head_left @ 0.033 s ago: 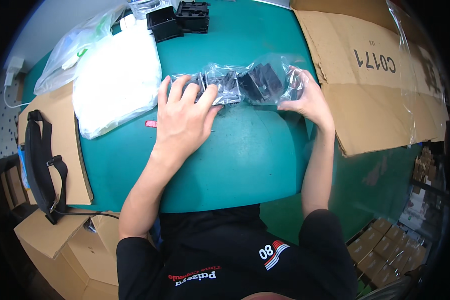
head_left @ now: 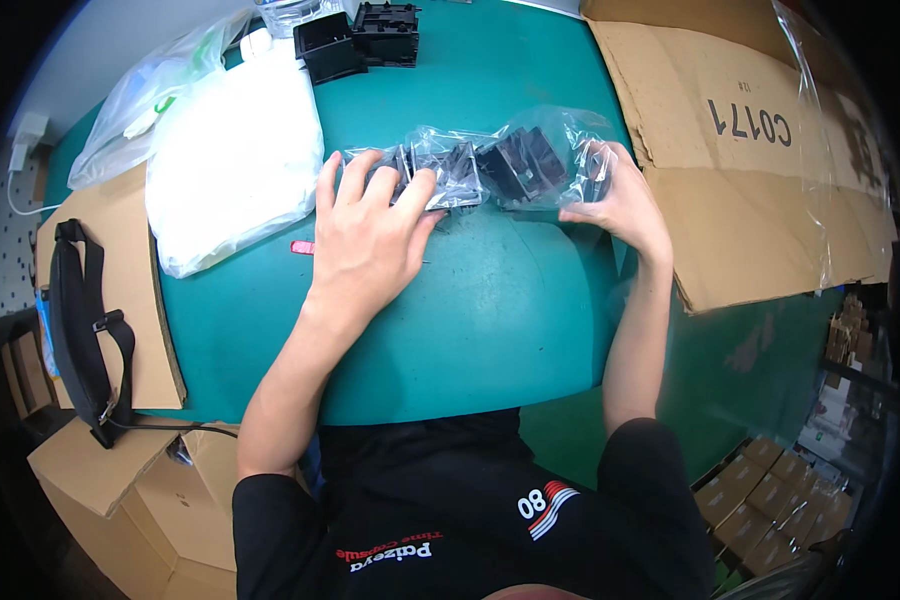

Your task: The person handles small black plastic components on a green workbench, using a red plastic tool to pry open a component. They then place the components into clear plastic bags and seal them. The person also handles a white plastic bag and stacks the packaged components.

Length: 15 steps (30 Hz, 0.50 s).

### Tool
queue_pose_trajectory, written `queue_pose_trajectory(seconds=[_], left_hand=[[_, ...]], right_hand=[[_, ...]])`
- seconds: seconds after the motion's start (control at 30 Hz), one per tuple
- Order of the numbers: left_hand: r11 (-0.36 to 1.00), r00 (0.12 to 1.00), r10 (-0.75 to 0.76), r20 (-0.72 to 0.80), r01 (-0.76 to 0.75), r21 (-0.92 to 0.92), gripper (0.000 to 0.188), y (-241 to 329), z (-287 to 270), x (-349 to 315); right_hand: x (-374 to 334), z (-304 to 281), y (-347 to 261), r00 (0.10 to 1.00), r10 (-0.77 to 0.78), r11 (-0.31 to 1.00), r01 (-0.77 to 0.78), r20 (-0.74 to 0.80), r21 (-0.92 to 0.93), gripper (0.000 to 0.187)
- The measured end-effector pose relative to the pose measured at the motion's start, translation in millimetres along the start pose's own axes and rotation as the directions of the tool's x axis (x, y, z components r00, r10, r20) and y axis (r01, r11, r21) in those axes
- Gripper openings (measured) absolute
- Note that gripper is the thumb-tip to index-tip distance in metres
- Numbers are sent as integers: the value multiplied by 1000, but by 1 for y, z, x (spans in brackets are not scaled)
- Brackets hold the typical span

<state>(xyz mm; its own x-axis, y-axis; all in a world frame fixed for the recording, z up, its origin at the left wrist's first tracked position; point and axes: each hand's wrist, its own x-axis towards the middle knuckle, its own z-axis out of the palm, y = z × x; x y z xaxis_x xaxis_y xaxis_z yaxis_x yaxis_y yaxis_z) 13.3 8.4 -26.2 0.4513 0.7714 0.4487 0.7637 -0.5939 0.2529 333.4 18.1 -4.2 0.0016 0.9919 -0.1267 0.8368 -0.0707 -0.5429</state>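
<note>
Black plastic parts in clear plastic bags lie in a row across the green table point(head_left: 450, 330). My left hand point(head_left: 370, 225) reaches over the left-hand bagged black part point(head_left: 455, 178), fingers curved on its far side and thumb on the near side. Beside it, a second bagged black part point(head_left: 523, 165) sits tilted inside its loose clear bag point(head_left: 570, 130). My right hand point(head_left: 625, 205) closes round the right end of that bag, thumb below and fingers above. Part of the left-hand piece is hidden under my left fingers.
Two unwrapped black housings point(head_left: 385, 35) stand at the far edge. A full white plastic bag point(head_left: 235, 165) lies at left, near a black waist pouch point(head_left: 80, 330) on cardboard. A big open carton point(head_left: 750, 190) stands at right. Another open carton point(head_left: 140, 490) is below left.
My right hand has shifted slightly to the right, and the clear bag's right end with it. The left hand stays in place.
</note>
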Motion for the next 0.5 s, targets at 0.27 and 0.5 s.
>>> queue_pose_trajectory(seconds=[0.27,0.5], left_hand=[[1000,1000,11,5,-11,8,37,1,0,0],[1000,1000,19,19,-19,1,33,0,-3,2]], right_hand=[[-1,28,-46,893,-401,837,448,-204,313,86],[5,65,-46,777,-480,820,562,-408,107,11]])
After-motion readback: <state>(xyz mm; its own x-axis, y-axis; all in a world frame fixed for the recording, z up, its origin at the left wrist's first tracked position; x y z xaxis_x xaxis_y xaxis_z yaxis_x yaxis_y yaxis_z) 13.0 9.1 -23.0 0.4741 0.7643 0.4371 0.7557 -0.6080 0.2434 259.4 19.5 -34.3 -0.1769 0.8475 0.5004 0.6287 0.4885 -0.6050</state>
